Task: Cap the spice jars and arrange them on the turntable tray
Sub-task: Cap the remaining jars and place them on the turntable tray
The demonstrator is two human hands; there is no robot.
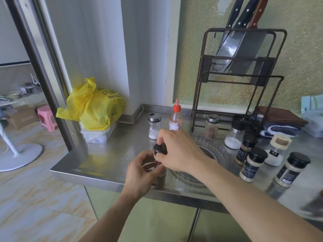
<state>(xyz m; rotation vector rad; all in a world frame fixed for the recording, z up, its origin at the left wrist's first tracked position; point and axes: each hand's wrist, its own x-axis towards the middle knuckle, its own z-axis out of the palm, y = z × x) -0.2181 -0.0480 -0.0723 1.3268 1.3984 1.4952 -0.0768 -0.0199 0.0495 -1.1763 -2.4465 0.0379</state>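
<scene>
Left hand (141, 173) grips spice jar (160, 163) at worktop (104, 154) front edge; right hand (176, 151) pinches its black cap (160, 148); contents hidden.

Mostly hidden: small jar (160, 163) behind both hands, and clear tray (225, 154) under the right arm. Blurred and cut off at the right edge: dark thing (314, 205).

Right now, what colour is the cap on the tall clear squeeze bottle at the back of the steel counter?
Red, on the tall clear squeeze bottle; head view shows it.
</scene>
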